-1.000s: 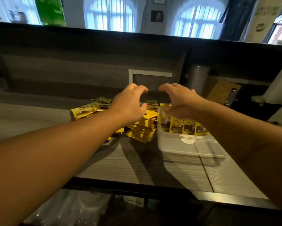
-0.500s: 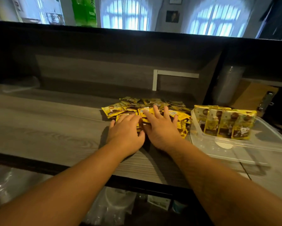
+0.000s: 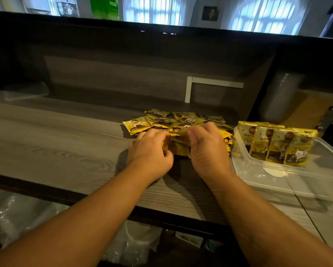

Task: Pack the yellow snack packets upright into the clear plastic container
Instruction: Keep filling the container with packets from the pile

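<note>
Fingers (image 3: pixel 158 134) now curled, packets (image 3: pixel 178 149) half-hidden

the left hand (image 3: pixel 151 151) and right hand (image 3: pixel 207 149) cover most of the gathered packets (image 3: pixel 178 146) between them; the count cannot be told. print on the loose pile (image 3: pixel 173 120) is too small to read. the upright packets (image 3: pixel 277 145) are blurred. the clear plastic container (image 3: pixel 277 180) is cut off by the right edge. the items under the counter (image 3: pixel 46 143) are dim and unidentifiable.
</note>
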Demonstrator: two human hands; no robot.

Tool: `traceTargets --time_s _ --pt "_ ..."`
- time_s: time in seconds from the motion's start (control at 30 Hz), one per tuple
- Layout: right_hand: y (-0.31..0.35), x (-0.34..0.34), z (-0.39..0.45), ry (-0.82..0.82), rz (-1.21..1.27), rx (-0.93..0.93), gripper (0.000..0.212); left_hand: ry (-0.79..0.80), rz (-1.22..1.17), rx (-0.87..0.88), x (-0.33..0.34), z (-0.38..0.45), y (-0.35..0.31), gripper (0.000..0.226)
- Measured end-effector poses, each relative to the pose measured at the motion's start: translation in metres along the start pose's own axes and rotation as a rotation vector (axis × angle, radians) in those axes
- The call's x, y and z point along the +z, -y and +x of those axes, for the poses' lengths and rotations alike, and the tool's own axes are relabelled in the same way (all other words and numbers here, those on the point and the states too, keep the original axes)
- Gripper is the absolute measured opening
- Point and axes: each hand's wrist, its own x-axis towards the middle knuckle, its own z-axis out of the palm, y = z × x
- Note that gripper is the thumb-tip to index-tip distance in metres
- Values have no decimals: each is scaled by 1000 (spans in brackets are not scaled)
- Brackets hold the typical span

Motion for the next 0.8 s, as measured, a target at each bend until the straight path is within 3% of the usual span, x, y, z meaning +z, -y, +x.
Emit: traceTargets --time_s 0.07,0.23,0.37,0.43,0.5,0.67,0.8 --pt "5 -7 -1 -107 131 60 25 38 56 11 -2 -1 -2 52" --pt "24 -23 7 -161 471 411 18 58 115 21 -6 -4 -10 48" --pt "33 -36 11 -60 884 778 15 67 57 -113 -7 -8 -14 55" --pt "38 -48 11 -4 993 870 19 75 -6 -185 -6 -6 -17 55" --pt "39 -62 13 23 1013 879 24 60 -59 -239 -8 -5 -18 52" --pt "27 -108 21 -11 944 682 24 -62 -213 43 -14 -3 -17 44" --pt "4 -140 17 -14 842 531 23 -198 -592 -131 -25 10 -46 34"
